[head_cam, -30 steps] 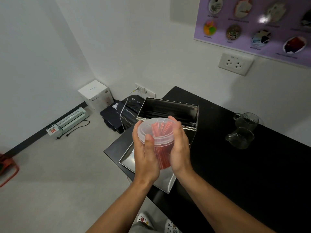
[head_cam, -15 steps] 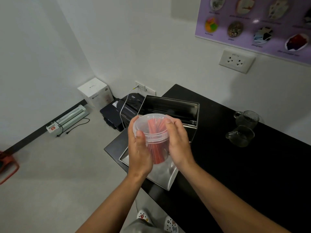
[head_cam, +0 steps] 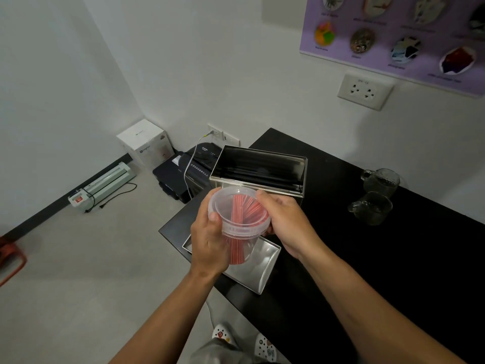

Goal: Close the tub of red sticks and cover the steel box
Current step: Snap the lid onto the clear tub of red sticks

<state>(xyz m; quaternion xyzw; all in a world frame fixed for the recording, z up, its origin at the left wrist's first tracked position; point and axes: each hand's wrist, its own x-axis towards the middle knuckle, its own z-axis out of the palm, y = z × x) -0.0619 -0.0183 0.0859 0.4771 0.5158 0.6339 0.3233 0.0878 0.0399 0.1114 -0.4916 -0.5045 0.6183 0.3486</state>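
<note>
Pressing clear lid (head_cam: pixel 237 206) onto tub of red sticks (head_cam: pixel 240 232), held in air above steel box lid (head_cam: pixel 258 266). Versus a second ago: tub tilted further toward camera, right hand (head_cam: pixel 287 224) shifted to far rim. Seal likely incomplete. Left hand (head_cam: pixel 210 243) wraps tub wall, thumb on rim. Steel box (head_cam: pixel 258 170) behind, uncovered.
</note>
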